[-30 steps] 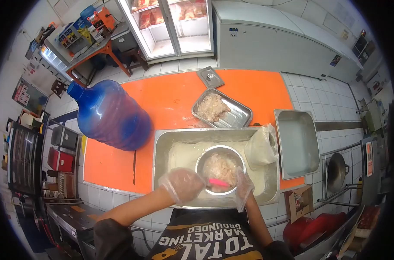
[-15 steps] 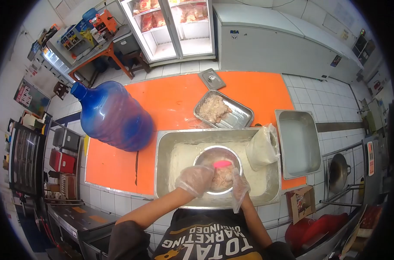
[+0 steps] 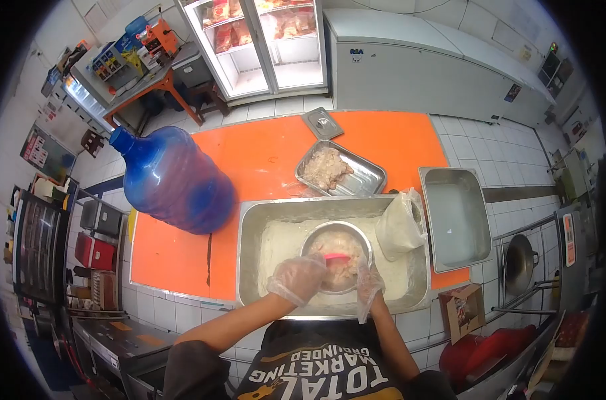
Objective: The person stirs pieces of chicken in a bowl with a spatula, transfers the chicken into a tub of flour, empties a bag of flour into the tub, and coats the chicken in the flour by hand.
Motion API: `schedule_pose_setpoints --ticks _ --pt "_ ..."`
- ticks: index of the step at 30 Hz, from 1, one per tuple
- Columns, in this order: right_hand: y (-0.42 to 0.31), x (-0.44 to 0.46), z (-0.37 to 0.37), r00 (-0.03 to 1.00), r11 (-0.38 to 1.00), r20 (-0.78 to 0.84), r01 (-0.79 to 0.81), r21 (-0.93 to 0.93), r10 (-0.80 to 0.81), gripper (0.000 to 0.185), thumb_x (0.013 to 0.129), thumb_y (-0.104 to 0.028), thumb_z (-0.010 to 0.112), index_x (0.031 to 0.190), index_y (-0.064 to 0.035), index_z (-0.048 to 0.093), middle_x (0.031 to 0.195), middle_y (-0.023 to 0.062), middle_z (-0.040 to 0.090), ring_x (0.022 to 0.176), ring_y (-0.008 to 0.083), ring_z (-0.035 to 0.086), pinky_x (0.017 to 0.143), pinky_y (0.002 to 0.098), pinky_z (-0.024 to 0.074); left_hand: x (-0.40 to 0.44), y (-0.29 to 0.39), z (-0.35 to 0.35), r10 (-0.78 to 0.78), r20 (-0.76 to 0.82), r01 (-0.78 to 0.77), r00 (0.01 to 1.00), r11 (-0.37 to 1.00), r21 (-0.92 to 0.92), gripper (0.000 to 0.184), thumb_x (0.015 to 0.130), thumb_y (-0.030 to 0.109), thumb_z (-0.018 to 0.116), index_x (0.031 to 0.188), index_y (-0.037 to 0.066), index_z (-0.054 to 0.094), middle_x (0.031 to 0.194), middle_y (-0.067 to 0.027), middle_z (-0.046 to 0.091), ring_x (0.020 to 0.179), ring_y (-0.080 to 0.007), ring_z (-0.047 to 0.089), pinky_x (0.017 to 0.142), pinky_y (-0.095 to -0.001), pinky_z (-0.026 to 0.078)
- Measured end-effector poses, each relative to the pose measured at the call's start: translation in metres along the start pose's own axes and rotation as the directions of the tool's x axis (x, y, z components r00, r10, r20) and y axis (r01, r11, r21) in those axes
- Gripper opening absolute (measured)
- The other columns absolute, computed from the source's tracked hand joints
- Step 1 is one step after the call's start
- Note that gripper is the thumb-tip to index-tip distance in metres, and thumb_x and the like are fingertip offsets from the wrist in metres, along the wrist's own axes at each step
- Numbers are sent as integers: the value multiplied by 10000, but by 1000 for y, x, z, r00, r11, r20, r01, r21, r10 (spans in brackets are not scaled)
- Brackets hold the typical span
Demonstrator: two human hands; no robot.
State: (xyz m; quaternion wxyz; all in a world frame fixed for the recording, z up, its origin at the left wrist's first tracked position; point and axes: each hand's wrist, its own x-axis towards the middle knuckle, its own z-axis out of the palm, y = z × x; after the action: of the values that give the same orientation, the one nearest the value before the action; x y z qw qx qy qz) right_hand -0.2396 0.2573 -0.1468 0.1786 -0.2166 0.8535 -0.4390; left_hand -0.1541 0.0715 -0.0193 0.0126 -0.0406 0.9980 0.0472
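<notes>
A round metal bowl (image 3: 311, 238) sits in a large steel pan (image 3: 248, 230) spread with pale flour. Inside the bowl lies wet, pale raw meat (image 3: 343, 241). My left hand (image 3: 299, 278), in a clear plastic glove, is closed around a pink spatula (image 3: 336, 256) whose blade rests in the meat. At the bowl's right side my gloved right hand (image 3: 369, 287) pinches the rim. Right of the bowl, a plastic bag of flour (image 3: 399, 230) leans in the same pan.
A blue water jug (image 3: 176, 180) lies tilted on the orange table (image 3: 263, 147). Behind the pan is a steel tray (image 3: 366, 175) with more coated meat, and beyond it a metal lid (image 3: 323, 123). Another deep steel pan (image 3: 457, 220) stands at the right.
The spatula blade has shifted slightly left and down, with the meat spread higher in the bowl. Both hands keep their holds.
</notes>
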Motion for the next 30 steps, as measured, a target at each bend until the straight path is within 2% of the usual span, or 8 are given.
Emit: schedule_pose_setpoints --ticks 4,10,13,16,22,25,28,30 --pt "13 -2 2 970 974 -88 221 -52 -225 258 953 -140 435 1104 30 558 703 170 560 644 345 549 580 441 424 4 -4 6 -61 -124 67 990 997 46 174 852 144 518 947 12 580 647 -116 627 541 -264 635 444 -380 490" --pt "7 2 4 993 983 20 -122 134 121 346 957 -233 397 1181 -28 562 867 239 613 839 425 579 735 495 436 -6 3 12 69 28 -66 997 993 -101 204 848 138 521 1016 44 589 693 -140 621 567 -266 631 452 -396 489" --pt "41 2 12 930 944 -169 307 -122 -325 327 939 -204 414 1158 -11 562 831 212 597 802 405 573 742 483 445 -21 4 -15 136 11 -131 991 974 -184 182 840 128 527 978 34 598 660 -126 629 552 -269 638 464 -402 502" --pt "30 3 4 944 930 -102 285 -234 -315 284 928 -193 415 1083 -8 566 837 209 581 831 396 573 768 469 451 -16 10 -32 98 204 -82 974 993 -86 150 832 118 531 933 36 607 629 -111 628 537 -272 639 463 -402 501" --pt "14 0 10 991 966 -111 101 236 -76 149 869 -60 425 948 -24 545 808 173 587 754 353 582 678 449 458 3 -9 11 -38 -14 38 999 999 18 98 825 113 543 881 53 597 624 -101 625 545 -272 645 462 -381 509" --pt "5 -2 5 958 934 -130 211 -287 -257 153 861 -27 439 962 -26 554 775 148 583 714 324 578 664 422 468 4 -4 2 -113 -203 104 973 993 -56 97 833 136 549 860 57 598 633 -104 626 558 -276 650 485 -377 520" --pt "-2 0 6 993 979 -115 -9 205 34 196 869 -60 450 1005 -10 582 793 223 601 716 408 581 633 498 448 12 14 -5 -247 -38 249 968 966 66 117 825 124 567 788 28 623 658 -154 652 590 -287 673 499 -378 537" --pt "3 0 0 971 951 -47 221 -216 -236 259 869 -64 451 1090 -5 574 843 228 617 765 401 595 659 485 458 12 20 -8 -182 129 204 975 961 -187 155 843 141 554 826 14 641 713 -176 672 654 -308 688 543 -396 547"
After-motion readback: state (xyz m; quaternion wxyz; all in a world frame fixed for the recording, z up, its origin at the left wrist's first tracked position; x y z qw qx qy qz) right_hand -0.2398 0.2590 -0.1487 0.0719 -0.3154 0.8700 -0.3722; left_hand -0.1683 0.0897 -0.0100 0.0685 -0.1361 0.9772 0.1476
